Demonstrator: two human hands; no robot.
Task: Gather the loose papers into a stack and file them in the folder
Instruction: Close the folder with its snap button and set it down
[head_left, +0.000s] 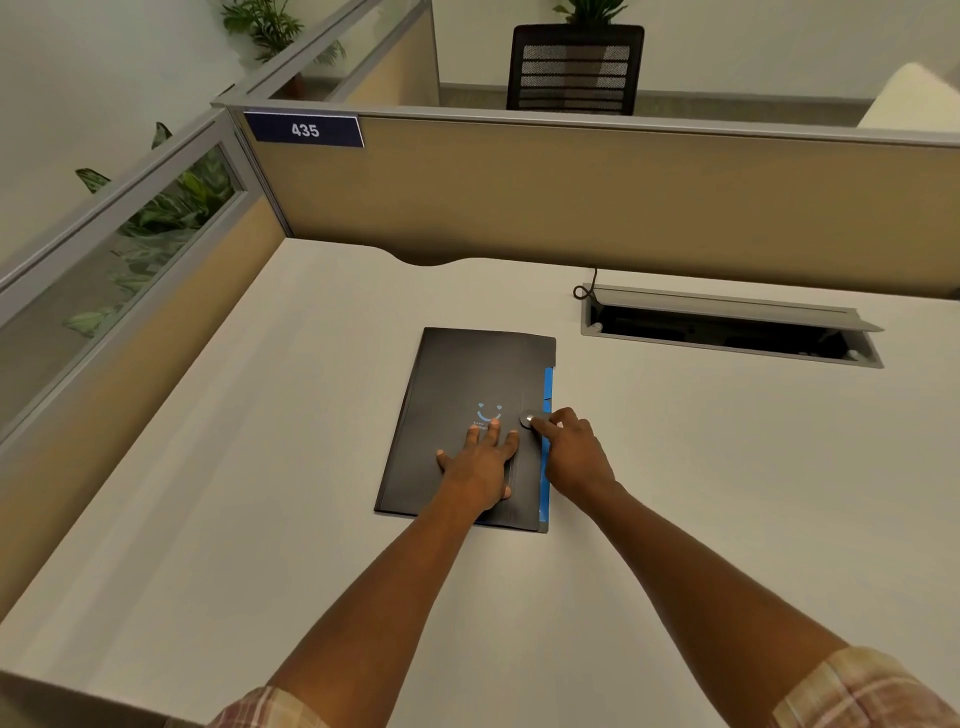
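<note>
1. The black folder (470, 415) lay closed and flat on the pale desk (260, 493), near its middle, with a blue edge (546, 467) showing along its right side.
2. The left hand (480, 462) rested palm-down on the cover, fingers (493, 434) spread, pinning it in place.
3. The right hand (574, 452) reached the round clasp (528, 419) at the folder's right edge, its forefinger on the clasp and the others curled.
4. No loose papers were visible; they were probably already inside.
5. To finish well, the left palm should hold firm while the right presses the clasp squarely shut.
</note>
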